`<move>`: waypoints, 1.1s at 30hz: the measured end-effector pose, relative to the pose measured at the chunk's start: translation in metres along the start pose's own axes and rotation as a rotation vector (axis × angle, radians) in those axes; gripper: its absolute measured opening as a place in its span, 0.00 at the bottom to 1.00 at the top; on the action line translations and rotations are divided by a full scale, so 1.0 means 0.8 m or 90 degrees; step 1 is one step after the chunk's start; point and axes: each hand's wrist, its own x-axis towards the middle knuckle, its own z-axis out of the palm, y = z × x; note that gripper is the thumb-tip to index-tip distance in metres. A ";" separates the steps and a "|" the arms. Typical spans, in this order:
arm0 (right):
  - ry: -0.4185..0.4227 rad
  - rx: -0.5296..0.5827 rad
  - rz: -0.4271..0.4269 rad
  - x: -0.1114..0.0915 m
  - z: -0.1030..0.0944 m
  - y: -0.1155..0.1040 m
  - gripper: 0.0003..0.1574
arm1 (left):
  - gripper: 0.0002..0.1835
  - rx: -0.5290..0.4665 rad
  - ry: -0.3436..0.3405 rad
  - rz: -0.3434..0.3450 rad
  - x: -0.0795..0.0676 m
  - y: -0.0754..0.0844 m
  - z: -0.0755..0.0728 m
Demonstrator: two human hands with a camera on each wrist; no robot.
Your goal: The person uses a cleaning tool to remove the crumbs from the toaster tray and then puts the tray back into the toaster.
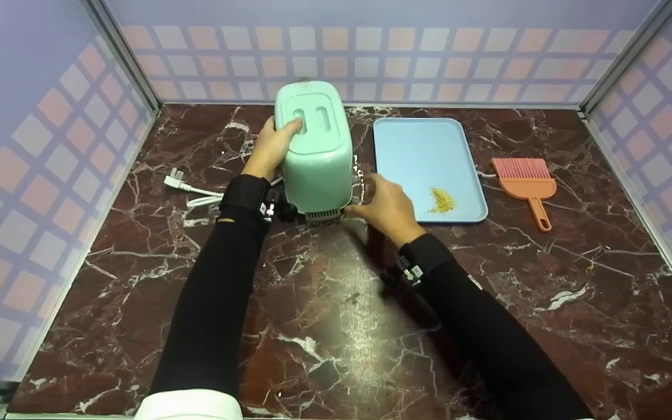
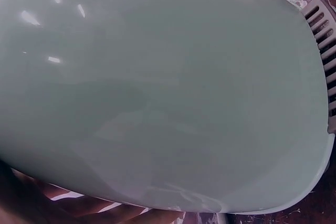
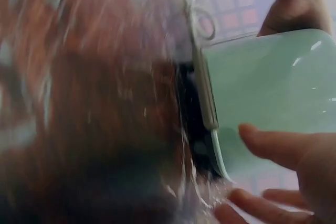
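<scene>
A mint-green toaster (image 1: 318, 175) with a lid over its top stands at the back of the marble-patterned table. My left hand (image 1: 275, 143) holds it by the left side, thumb on the lid and fingers along the wall. In the left wrist view the toaster's glossy end (image 2: 173, 87) fills most of the picture, with those fingers (image 2: 89, 205) under its edge. My right hand (image 1: 385, 207) is at the toaster's lower right corner, thumb pointing at the base. In the right wrist view its thumb (image 3: 273, 142) is extended over the green wall, the other fingers spread below.
Right of the toaster lies a light-blue tray (image 1: 417, 151) with a small heap of yellow crumbs (image 1: 442, 200). Farther right is an orange brush (image 1: 525, 181) with pink bristles. A white power plug (image 1: 175, 179) and cord lie left. Tiled panels (image 1: 371, 58) enclose the table.
</scene>
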 end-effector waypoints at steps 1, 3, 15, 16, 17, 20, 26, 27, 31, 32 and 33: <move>0.013 -0.021 -0.028 0.001 -0.001 -0.001 0.63 | 0.45 -0.002 0.003 0.002 0.000 0.000 0.000; 0.032 -0.039 -0.085 0.002 0.001 -0.003 0.72 | 0.45 -0.002 0.003 -0.001 0.001 0.001 -0.001; 0.179 -0.149 -0.338 0.007 0.036 0.004 0.93 | 0.44 0.008 0.017 -0.008 0.003 0.000 0.003; 0.189 -0.153 -0.349 0.007 0.038 0.004 0.93 | 0.44 0.012 0.018 -0.011 0.003 0.001 0.002; 0.197 -0.159 -0.357 0.008 0.039 0.004 0.92 | 0.45 0.015 0.017 -0.014 0.002 0.002 0.002; 0.206 -0.171 -0.354 0.007 0.041 0.002 0.92 | 0.44 0.021 0.021 -0.013 0.001 0.003 0.002; 0.220 -0.198 -0.334 0.008 0.043 -0.002 0.91 | 0.44 0.014 0.015 -0.007 0.000 0.004 0.000; 0.221 -0.205 -0.330 0.009 0.044 -0.002 0.91 | 0.44 0.014 0.014 -0.008 0.000 0.003 -0.001; 0.232 -0.238 -0.323 0.008 0.046 -0.005 0.90 | 0.44 0.021 0.016 -0.004 0.001 0.001 0.000; 0.238 -0.246 -0.329 0.007 0.046 -0.007 0.90 | 0.44 0.022 0.019 -0.001 0.002 0.001 0.000; 0.244 -0.255 -0.337 0.007 0.047 -0.009 0.90 | 0.43 0.022 0.022 0.001 0.003 0.000 0.001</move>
